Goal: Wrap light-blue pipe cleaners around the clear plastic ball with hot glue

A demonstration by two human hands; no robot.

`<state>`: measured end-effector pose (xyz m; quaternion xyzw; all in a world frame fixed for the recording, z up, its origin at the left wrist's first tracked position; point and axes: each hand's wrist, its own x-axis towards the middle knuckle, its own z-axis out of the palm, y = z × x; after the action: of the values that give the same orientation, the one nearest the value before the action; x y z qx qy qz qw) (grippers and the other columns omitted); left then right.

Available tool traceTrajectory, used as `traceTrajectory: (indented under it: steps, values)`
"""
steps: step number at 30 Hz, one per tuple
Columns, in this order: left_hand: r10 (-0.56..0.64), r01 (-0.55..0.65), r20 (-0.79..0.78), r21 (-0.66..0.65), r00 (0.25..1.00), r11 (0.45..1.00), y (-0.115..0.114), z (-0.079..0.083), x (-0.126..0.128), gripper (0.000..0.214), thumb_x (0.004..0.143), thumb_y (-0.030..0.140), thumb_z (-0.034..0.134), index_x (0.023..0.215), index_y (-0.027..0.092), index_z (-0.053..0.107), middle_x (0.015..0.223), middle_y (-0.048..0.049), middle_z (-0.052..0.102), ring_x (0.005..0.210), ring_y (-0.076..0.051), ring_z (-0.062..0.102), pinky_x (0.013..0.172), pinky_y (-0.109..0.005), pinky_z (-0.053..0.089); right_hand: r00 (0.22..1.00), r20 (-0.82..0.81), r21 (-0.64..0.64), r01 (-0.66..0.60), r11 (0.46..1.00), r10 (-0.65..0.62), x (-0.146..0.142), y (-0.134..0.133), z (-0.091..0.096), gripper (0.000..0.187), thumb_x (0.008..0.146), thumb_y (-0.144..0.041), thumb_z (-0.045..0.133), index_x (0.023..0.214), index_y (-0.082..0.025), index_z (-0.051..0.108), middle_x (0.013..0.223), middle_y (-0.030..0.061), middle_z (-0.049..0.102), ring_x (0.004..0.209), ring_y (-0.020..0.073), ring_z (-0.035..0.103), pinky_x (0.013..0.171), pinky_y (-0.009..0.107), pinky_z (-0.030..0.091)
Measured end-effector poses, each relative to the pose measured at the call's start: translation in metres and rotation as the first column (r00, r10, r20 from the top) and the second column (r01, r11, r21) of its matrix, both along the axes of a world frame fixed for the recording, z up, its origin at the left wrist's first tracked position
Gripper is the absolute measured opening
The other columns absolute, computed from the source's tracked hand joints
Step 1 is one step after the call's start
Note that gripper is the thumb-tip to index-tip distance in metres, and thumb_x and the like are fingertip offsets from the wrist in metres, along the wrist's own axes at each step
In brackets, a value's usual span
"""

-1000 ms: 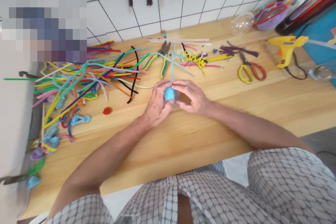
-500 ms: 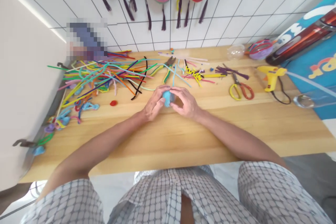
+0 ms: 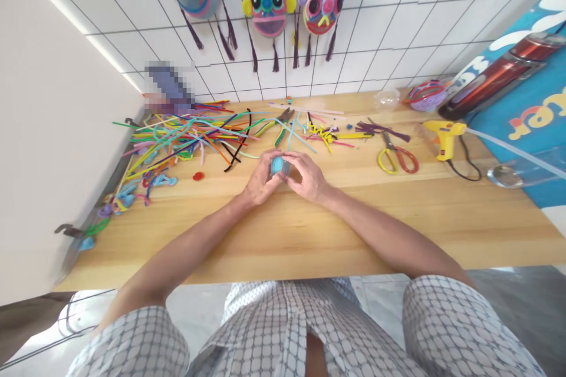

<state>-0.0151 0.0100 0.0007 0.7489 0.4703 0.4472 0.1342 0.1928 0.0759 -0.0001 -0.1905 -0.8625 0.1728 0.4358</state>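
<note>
Between my two hands is a small clear, rounded piece wound with light blue pipe cleaner. My left hand curls round its left side, thumb at the near edge. My right hand grips it from the right, fingertips at the top and thumb below, with a gap inside the curve of the fingers. The fingers hide part of the piece. Just beyond the hands, a light blue pipe cleaner lies near green-handled pliers.
Left is a heap of coloured pipe cleaners and a red disc. Right lie scissors, a yellow glue gun, a clear plastic ball and a red flask. Decorated masks hang on the tiled wall.
The view has tilted up, showing more of the hanging masks. Both hands still hold the blue-wound piece, and their fingers have shifted slightly around it.
</note>
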Motion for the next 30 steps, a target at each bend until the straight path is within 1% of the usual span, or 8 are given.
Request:
traceTrajectory:
  steps: [4,10,15,20,27,30]
  values:
    - [-0.006,0.006,0.023,0.027,1.000,1.000,-0.0017,-0.0018,0.0017,0.052,0.115,0.056,0.053,0.153,0.019,0.050,0.150,-0.0196,0.061,0.145,-0.032,0.060,0.124,-0.056,0.053,1.000,-0.010,0.033,-0.010,0.999,0.010,0.0004,-0.0007,0.0011,0.046,0.104,-0.031,0.071,0.148,-0.022,0.062,0.146,0.0194,0.076,0.137,0.0320,0.074,0.116,0.055,0.064]
    - [-0.031,0.031,0.029,0.010,0.999,0.999,-0.0027,-0.0013,0.0005,0.054,0.116,0.057,0.051,0.156,0.021,0.048,0.153,-0.0199,0.058,0.147,-0.032,0.058,0.125,-0.057,0.052,0.999,0.032,-0.017,-0.012,1.000,0.013,0.0031,-0.0010,0.0022,0.050,0.103,-0.031,0.073,0.151,-0.024,0.061,0.148,0.0184,0.075,0.140,0.0331,0.073,0.118,0.059,0.063]
    - [-0.056,0.056,0.049,-0.001,0.997,0.998,-0.0037,-0.0009,-0.0004,0.054,0.116,0.055,0.052,0.159,0.022,0.047,0.155,-0.0202,0.056,0.148,-0.033,0.058,0.125,-0.059,0.052,0.999,0.018,0.013,-0.033,0.999,0.032,0.0059,-0.0015,0.0040,0.055,0.103,-0.030,0.073,0.156,-0.025,0.058,0.149,0.0185,0.074,0.140,0.0332,0.072,0.117,0.058,0.064]
    - [-0.057,0.057,0.060,-0.002,0.997,0.998,-0.0043,-0.0016,-0.0009,0.055,0.116,0.054,0.053,0.162,0.024,0.046,0.157,-0.0204,0.056,0.150,-0.034,0.057,0.125,-0.060,0.051,0.998,0.047,-0.013,-0.038,0.999,0.038,0.0084,-0.0016,0.0058,0.058,0.103,-0.030,0.070,0.159,-0.027,0.055,0.154,0.0181,0.071,0.143,0.0350,0.070,0.119,0.061,0.062]
    - [-0.066,0.066,0.058,0.007,0.996,0.998,-0.0050,0.0015,-0.0005,0.052,0.117,0.050,0.053,0.161,0.024,0.046,0.156,-0.0198,0.057,0.149,-0.032,0.058,0.126,-0.058,0.052,0.999,0.007,-0.007,-0.036,0.999,0.036,0.0072,-0.0028,0.0030,0.061,0.102,-0.027,0.069,0.160,-0.026,0.053,0.157,0.0187,0.069,0.146,0.0355,0.068,0.122,0.062,0.060]
    - [-0.060,0.060,0.034,0.001,0.998,0.998,-0.0056,0.0021,-0.0009,0.051,0.117,0.050,0.051,0.161,0.023,0.045,0.157,-0.0203,0.056,0.150,-0.032,0.057,0.126,-0.058,0.052,0.999,-0.021,-0.025,-0.025,0.999,0.024,0.0072,-0.0033,0.0020,0.061,0.102,-0.027,0.069,0.161,-0.025,0.051,0.157,0.0201,0.067,0.148,0.0353,0.066,0.120,0.060,0.062]
